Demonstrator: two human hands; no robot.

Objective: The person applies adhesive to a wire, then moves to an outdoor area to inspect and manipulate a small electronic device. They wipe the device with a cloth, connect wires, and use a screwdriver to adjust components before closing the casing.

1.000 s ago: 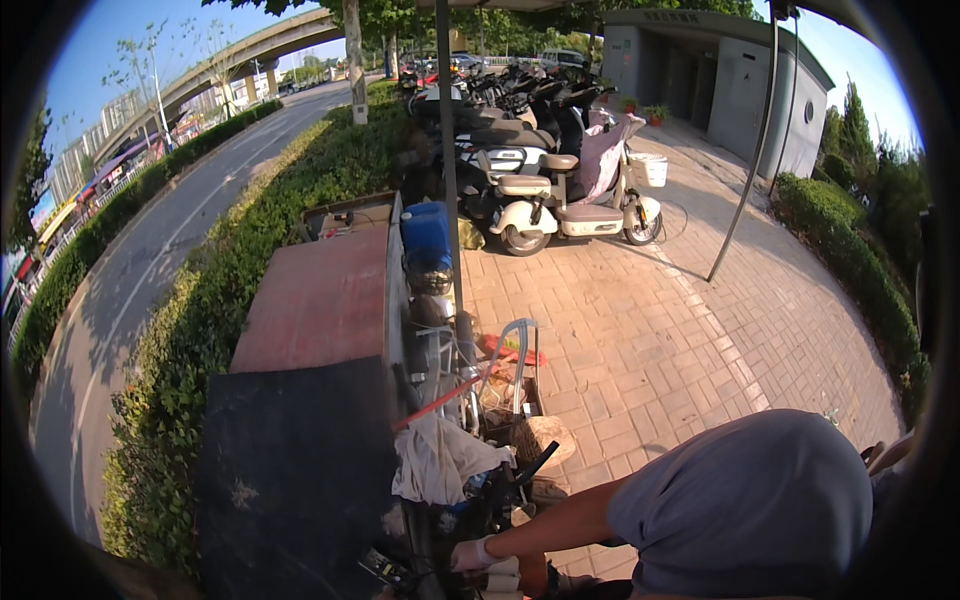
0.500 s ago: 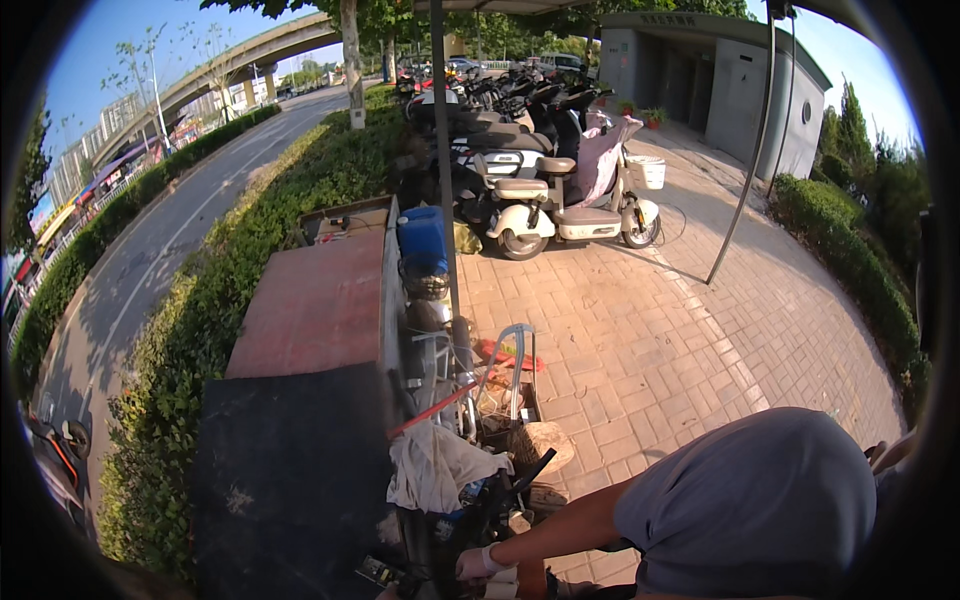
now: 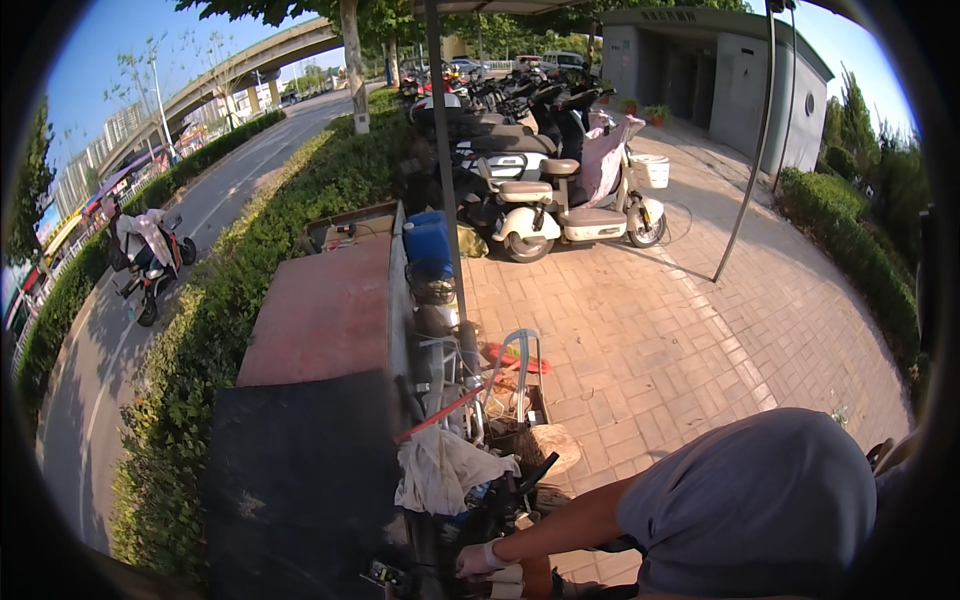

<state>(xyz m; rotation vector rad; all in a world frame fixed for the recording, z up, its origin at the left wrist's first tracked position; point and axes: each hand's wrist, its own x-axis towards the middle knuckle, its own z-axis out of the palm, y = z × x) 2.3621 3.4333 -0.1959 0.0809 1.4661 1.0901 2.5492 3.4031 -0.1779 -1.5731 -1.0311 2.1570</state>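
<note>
My right arm reaches in from the lower right in a grey sleeve, a pale band at its wrist. At the bottom edge, my right hand is closed among dark parts, and what it grips is too dim to make out. Beside it is a small dark device with light markings. Just beyond lie a black bar-shaped handle and a crumpled white cloth. My left hand is out of sight.
A black mat and a reddish board cover surfaces on the left. A metal frame, a blue container and a pole stand ahead. A beige scooter is parked on the paving. A hedge borders the road.
A rider on a two-wheeler has come up the road at the left, farther into view. The whole view has shifted slightly. My right hand stays closed at about the same place.
</note>
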